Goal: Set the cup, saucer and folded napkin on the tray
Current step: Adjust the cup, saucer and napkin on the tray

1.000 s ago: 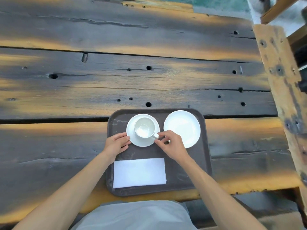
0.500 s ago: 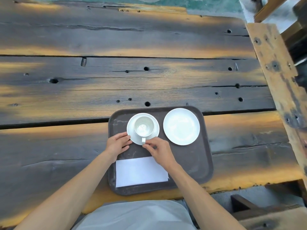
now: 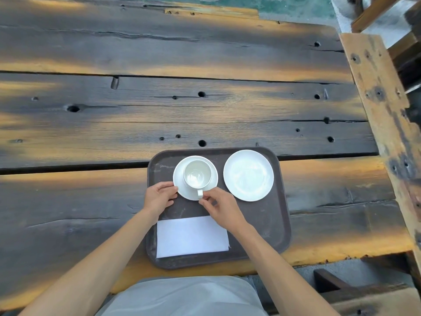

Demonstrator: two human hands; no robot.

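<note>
A dark brown tray (image 3: 268, 226) lies on the wooden table at the near edge. On its far left stands a white saucer (image 3: 180, 188) with an upright white cup (image 3: 197, 174) on it, handle turned toward me. My right hand (image 3: 219, 207) pinches the cup's handle. My left hand (image 3: 159, 197) holds the saucer's left rim with its fingertips. A folded white napkin (image 3: 191, 237) lies flat on the near left of the tray, below both hands.
A second white plate (image 3: 248, 175) sits on the tray's far right. The weathered plank table (image 3: 159, 110) stretches far beyond the tray. A rough wooden beam (image 3: 382, 115) runs along the right side, with a bench (image 3: 337, 286) below.
The cup has been turned on the saucer so its handle swung from the right round to the near side, my right hand following it. My left hand stayed on the saucer rim.
</note>
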